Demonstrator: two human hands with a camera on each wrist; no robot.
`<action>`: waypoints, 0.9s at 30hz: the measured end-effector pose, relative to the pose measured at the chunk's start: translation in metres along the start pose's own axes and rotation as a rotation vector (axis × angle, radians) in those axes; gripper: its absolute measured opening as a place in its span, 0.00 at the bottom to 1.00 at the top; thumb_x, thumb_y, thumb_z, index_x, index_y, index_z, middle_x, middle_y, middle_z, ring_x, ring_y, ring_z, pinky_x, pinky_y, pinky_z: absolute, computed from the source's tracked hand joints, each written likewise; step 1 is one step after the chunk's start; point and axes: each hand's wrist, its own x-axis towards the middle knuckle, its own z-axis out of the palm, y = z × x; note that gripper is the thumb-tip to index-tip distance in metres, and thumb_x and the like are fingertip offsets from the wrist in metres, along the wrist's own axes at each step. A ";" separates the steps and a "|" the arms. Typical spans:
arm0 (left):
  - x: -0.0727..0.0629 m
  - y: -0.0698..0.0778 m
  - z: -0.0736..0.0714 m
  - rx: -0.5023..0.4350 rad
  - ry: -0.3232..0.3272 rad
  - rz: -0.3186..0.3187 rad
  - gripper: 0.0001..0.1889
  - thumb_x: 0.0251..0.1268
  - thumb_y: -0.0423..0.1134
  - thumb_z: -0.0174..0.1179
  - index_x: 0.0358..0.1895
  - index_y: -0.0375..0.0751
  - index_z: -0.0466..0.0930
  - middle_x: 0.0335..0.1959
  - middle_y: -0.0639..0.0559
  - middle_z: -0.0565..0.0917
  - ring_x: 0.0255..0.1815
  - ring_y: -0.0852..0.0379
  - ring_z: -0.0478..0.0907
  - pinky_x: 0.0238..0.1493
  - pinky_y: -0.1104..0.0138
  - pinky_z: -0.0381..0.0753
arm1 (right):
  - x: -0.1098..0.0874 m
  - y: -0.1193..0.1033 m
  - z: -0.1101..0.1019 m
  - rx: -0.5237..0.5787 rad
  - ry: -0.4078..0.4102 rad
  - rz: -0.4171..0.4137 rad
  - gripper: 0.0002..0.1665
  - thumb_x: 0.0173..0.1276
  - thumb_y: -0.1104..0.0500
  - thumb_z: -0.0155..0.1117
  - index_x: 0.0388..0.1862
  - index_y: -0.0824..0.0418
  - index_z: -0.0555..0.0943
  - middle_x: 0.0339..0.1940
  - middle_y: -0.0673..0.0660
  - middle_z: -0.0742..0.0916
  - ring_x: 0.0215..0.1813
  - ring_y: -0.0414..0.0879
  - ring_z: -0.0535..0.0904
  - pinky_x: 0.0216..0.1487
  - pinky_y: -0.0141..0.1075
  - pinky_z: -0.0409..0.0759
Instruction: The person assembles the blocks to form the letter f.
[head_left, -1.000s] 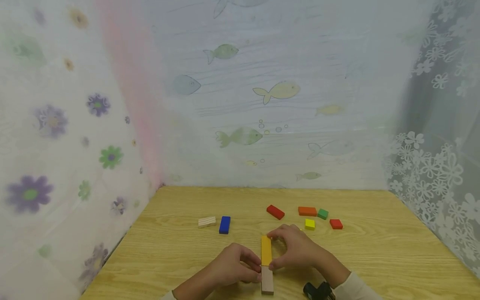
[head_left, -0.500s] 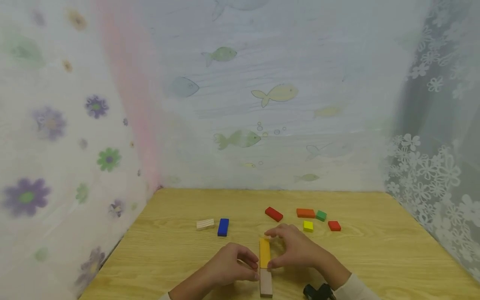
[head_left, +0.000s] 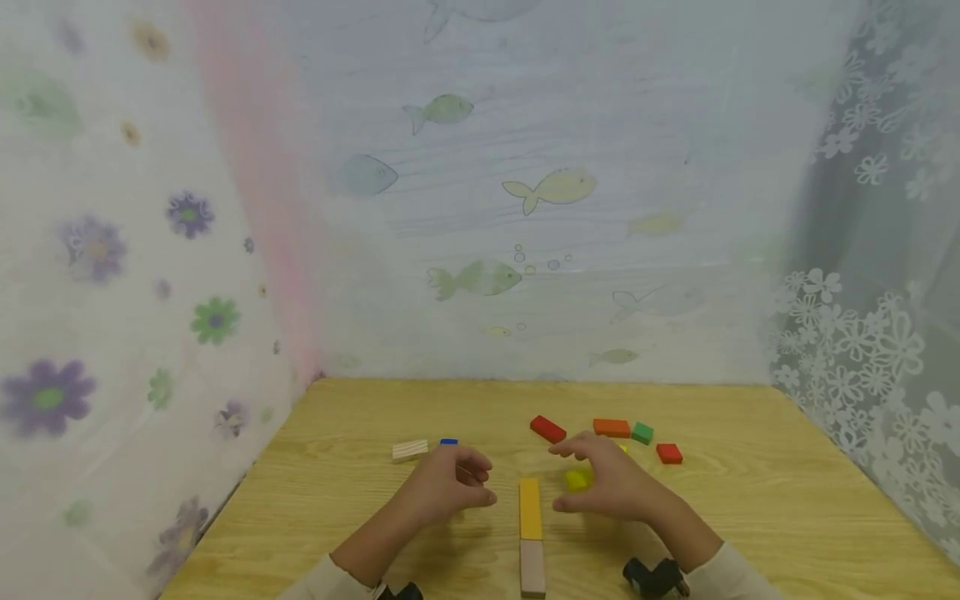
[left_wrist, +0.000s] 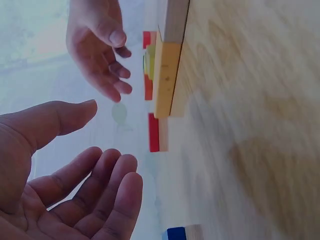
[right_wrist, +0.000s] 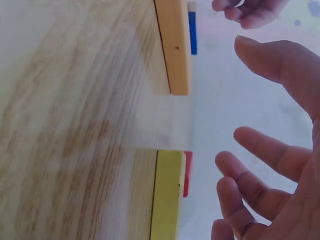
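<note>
On the wooden table an orange-yellow block and a pale greyish block lie end to end in a straight line. My left hand hovers to the left of them, fingers relaxed and holding nothing. To their right, my right hand is also raised with its thumb and fingers spread apart, nothing between them. A yellow block lies under and beside the right hand, partly hidden by it in the head view. The blue block is mostly covered by the left hand there.
A striped light wood block lies at the left. Farther back are a red block, an orange block, a green block and a smaller red block. Fish-patterned fabric hangs behind the table.
Both hands have drawn away from the two lined-up blocks, the left one to the left and farther back, the right one to the right. The two blocks stay in line.
</note>
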 end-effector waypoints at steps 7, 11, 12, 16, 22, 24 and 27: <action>0.004 -0.003 -0.011 0.075 0.078 0.005 0.22 0.60 0.41 0.76 0.56 0.37 0.84 0.51 0.41 0.85 0.47 0.52 0.82 0.46 0.57 0.86 | 0.001 0.008 -0.003 -0.003 0.008 0.029 0.39 0.58 0.43 0.82 0.67 0.53 0.80 0.64 0.55 0.81 0.62 0.60 0.77 0.56 0.55 0.79; 0.007 -0.010 -0.019 0.111 0.139 -0.005 0.23 0.59 0.41 0.76 0.56 0.37 0.84 0.51 0.42 0.84 0.46 0.53 0.80 0.43 0.59 0.84 | 0.000 0.012 -0.006 -0.020 0.014 0.038 0.39 0.58 0.44 0.82 0.67 0.53 0.80 0.64 0.54 0.82 0.62 0.60 0.78 0.57 0.56 0.80; 0.008 -0.011 -0.021 0.114 0.151 -0.012 0.24 0.59 0.41 0.76 0.57 0.37 0.84 0.50 0.42 0.84 0.46 0.53 0.80 0.42 0.60 0.84 | 0.000 0.013 -0.006 -0.022 0.016 0.040 0.39 0.58 0.45 0.82 0.66 0.52 0.80 0.64 0.54 0.82 0.62 0.60 0.78 0.57 0.56 0.81; 0.014 -0.018 -0.029 0.114 0.189 -0.044 0.25 0.58 0.40 0.77 0.58 0.37 0.83 0.50 0.42 0.84 0.47 0.52 0.81 0.39 0.61 0.84 | -0.001 0.016 -0.008 -0.025 0.023 0.045 0.37 0.58 0.45 0.82 0.65 0.52 0.81 0.63 0.53 0.83 0.62 0.60 0.78 0.57 0.57 0.81; 0.023 -0.025 -0.039 0.209 0.234 -0.090 0.26 0.61 0.35 0.74 0.63 0.37 0.81 0.58 0.41 0.83 0.54 0.46 0.82 0.43 0.56 0.87 | 0.000 0.018 -0.006 -0.030 0.029 0.042 0.35 0.56 0.46 0.83 0.61 0.55 0.83 0.60 0.54 0.83 0.61 0.60 0.78 0.58 0.56 0.80; 0.027 -0.028 -0.043 0.239 0.231 -0.102 0.27 0.61 0.34 0.73 0.65 0.38 0.80 0.61 0.41 0.82 0.56 0.45 0.81 0.43 0.56 0.86 | 0.000 0.016 -0.004 -0.019 0.026 0.037 0.35 0.56 0.46 0.83 0.61 0.56 0.83 0.60 0.54 0.83 0.61 0.60 0.78 0.59 0.57 0.79; 0.032 -0.034 -0.047 0.248 0.208 -0.102 0.28 0.61 0.31 0.72 0.66 0.39 0.80 0.63 0.42 0.81 0.57 0.45 0.80 0.43 0.57 0.86 | 0.001 0.011 0.002 -0.025 0.008 0.015 0.36 0.57 0.43 0.82 0.62 0.55 0.84 0.60 0.54 0.82 0.60 0.57 0.78 0.59 0.55 0.80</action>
